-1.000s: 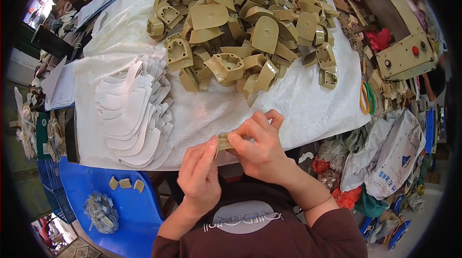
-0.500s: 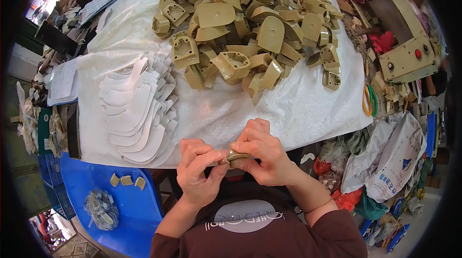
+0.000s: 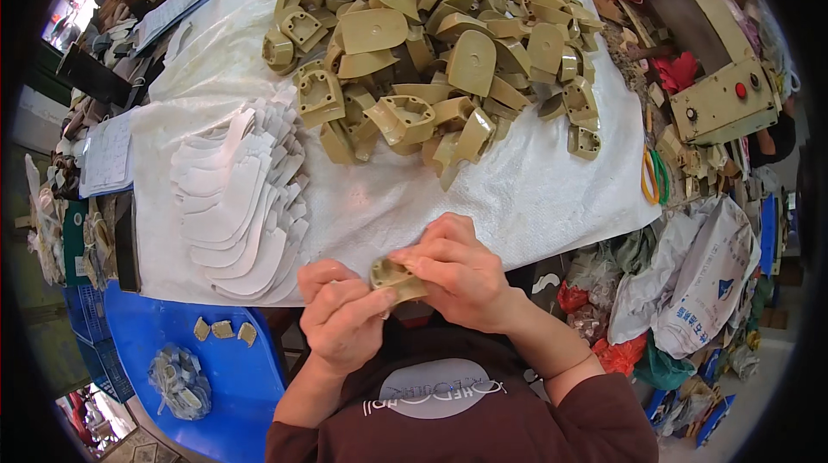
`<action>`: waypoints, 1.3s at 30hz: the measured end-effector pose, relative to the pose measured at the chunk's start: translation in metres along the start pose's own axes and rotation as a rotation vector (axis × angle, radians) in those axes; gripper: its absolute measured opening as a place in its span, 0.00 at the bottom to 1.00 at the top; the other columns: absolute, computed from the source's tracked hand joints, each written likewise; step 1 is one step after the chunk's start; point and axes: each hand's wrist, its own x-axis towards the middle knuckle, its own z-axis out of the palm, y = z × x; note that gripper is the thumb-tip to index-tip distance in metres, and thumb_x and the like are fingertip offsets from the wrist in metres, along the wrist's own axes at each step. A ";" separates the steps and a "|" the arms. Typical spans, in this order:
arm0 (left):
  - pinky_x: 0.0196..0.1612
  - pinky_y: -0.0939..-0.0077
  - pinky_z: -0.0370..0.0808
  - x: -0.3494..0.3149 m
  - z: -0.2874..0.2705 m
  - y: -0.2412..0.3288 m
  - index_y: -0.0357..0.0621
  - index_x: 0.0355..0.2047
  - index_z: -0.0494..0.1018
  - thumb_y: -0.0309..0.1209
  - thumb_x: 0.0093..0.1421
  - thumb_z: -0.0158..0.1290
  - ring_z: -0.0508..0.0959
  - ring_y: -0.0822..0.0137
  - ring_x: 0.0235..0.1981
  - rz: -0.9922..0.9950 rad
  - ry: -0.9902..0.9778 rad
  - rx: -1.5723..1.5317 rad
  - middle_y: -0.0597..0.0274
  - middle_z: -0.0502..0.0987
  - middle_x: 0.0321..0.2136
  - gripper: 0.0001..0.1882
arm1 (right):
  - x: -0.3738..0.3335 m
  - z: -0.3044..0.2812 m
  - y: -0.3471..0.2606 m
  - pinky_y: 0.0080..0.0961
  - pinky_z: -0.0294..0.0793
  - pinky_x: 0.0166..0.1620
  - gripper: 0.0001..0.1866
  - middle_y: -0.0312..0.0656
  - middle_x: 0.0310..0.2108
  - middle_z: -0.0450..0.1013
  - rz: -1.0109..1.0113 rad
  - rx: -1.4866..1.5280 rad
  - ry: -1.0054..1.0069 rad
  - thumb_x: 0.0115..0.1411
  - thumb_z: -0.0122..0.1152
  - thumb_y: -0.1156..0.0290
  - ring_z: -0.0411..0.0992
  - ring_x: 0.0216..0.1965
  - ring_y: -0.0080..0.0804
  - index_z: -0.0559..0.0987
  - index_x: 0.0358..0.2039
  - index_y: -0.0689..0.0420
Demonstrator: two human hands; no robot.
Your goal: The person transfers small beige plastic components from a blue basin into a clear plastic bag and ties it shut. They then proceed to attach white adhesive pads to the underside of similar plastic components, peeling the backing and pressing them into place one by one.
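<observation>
In front of my chest, by the table's near edge, I hold an olive-tan moulded shoe heel [image 3: 398, 278] between both hands. Its holed, recessed face is turned up. My left hand [image 3: 341, 314] pinches the heel's left, near side between thumb and fingers. On the opposite side my right hand [image 3: 460, 277] grips it, fingertips lying over the rim. My fingers cover part of the heel. A large pile of similar heels [image 3: 470, 63] lies beyond my hands. Left of them, overlapping white curved cut pieces [image 3: 226, 204] are spread in a stack.
White woven sheeting [image 3: 517, 204] covers the table. At the left, a blue plastic surface [image 3: 250, 377] bears a bagged bundle [image 3: 179, 381] and small tan pieces [image 3: 222, 328]. A control box [image 3: 724, 105] stands right, above filled plastic bags [image 3: 703, 290]. Papers [image 3: 108, 152] lie on the left.
The heel has turned from edge-on to showing its holed face. Both hands have shifted slightly left, and my left hand now sits lower against the heel. The whole view has shifted a little.
</observation>
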 end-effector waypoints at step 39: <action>0.35 0.71 0.74 -0.003 0.002 0.005 0.42 0.30 0.67 0.15 0.50 0.59 0.76 0.60 0.31 -0.203 -0.181 -0.232 0.54 0.74 0.31 0.13 | -0.017 -0.020 -0.002 0.32 0.71 0.53 0.14 0.50 0.51 0.71 0.770 0.801 -0.157 0.64 0.50 0.72 0.72 0.49 0.36 0.72 0.49 0.64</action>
